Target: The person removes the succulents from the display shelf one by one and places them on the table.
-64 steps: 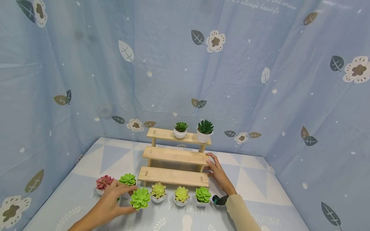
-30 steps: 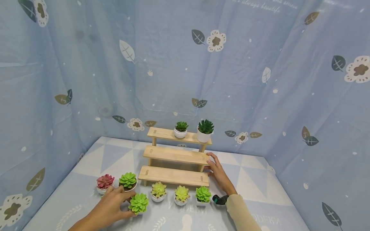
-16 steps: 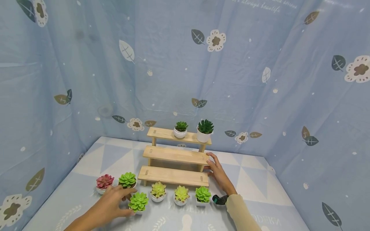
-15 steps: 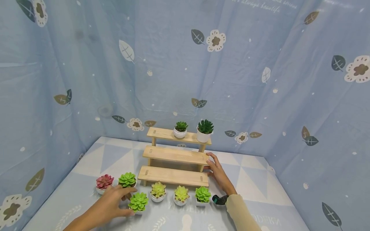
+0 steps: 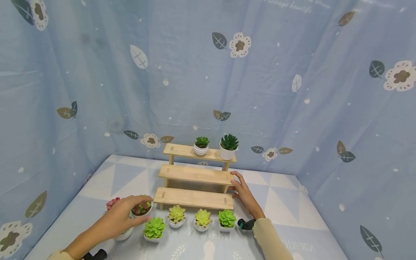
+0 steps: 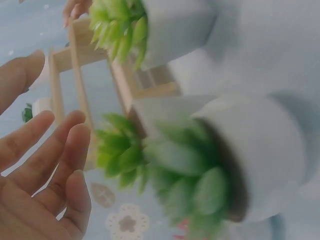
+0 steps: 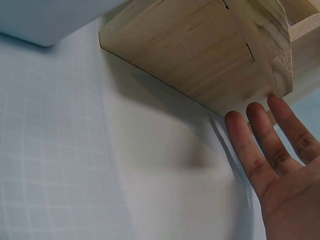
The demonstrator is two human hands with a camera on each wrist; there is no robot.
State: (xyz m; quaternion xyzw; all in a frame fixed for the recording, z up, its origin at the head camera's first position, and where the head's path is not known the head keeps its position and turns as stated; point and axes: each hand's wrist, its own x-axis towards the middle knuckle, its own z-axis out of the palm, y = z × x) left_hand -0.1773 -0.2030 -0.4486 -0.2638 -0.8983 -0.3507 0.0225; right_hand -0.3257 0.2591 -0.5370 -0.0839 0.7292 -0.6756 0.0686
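Because the left hand hangs spread and empty near succulents on the desk, a sweep could topple one; the right hand, straight-fingered against the wooden stand, could jolt it

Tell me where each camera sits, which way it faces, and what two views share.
Head: worn on the head, facing forward and down at a pale wooden three-tier stand and green succulents in white pots; left hand, right hand and forearms show.
Left wrist: on that wrist, facing blurred succulents close by, the stand beyond; spread left fingers show, right fingertips too.
Right wrist: on that wrist, facing the stand's end and pale blue-and-white cloth; three right fingers show.
Shared: head and left wrist both show stand, succulents and both hands.
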